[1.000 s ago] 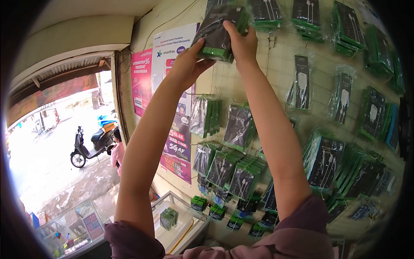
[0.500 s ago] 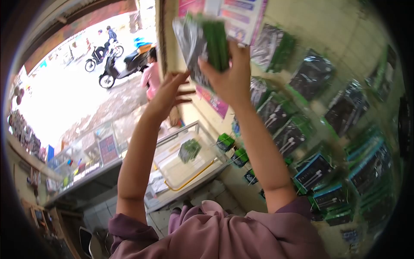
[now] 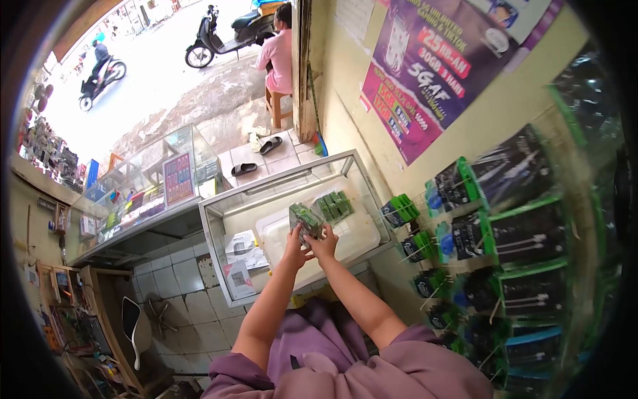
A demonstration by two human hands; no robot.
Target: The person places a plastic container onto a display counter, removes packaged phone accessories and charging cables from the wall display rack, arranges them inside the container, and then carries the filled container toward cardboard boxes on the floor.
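Note:
Both hands are together over the glass display case (image 3: 211,226), around one bundle of green-edged plastic packets (image 3: 306,217). My left hand (image 3: 296,249) grips its lower left side, and my right hand (image 3: 323,243) its lower right side. Just behind and to the right of it, another bundle of green packets (image 3: 334,205) lies on a white tray (image 3: 362,233) on the case. Papers (image 3: 243,249) lie at the case's left side.
Packaged cables (image 3: 531,236) hang on the right wall, below a purple poster (image 3: 425,66). A second glass case (image 3: 143,179) stands at the left. Beyond the doorway, a person in pink (image 3: 278,53) sits near a parked scooter (image 3: 222,41).
The view has swung down and left. The packet bundle has come down from the wall to above the case. My left hand, apart from it half a second ago, now grips it again.

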